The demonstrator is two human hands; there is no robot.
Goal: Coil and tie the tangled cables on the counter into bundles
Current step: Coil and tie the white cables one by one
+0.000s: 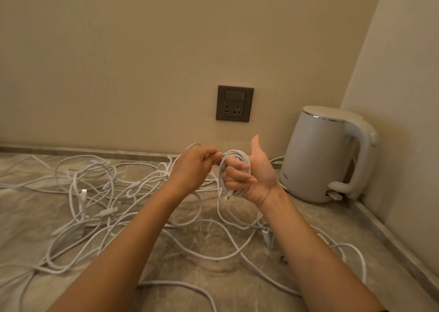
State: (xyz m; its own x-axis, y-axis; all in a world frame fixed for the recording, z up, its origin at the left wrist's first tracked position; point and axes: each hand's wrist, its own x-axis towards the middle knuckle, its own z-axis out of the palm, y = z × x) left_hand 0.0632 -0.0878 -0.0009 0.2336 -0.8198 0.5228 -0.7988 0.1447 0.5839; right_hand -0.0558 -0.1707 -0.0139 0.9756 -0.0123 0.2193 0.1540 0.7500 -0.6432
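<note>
Several white cables (99, 207) lie tangled across the marble counter (213, 245). My right hand (251, 176) holds a small white cable coil (234, 159) above the counter, fingers curled round its loops and thumb pointing up. My left hand (194, 167) is just left of the coil and pinches the free strand of the same cable at the coil's top. A connector end hangs below my right hand's fingers.
A white electric kettle (325, 155) stands at the back right corner on the counter. A grey wall socket (234, 103) sits in the beige wall behind my hands. A side wall closes off the right edge.
</note>
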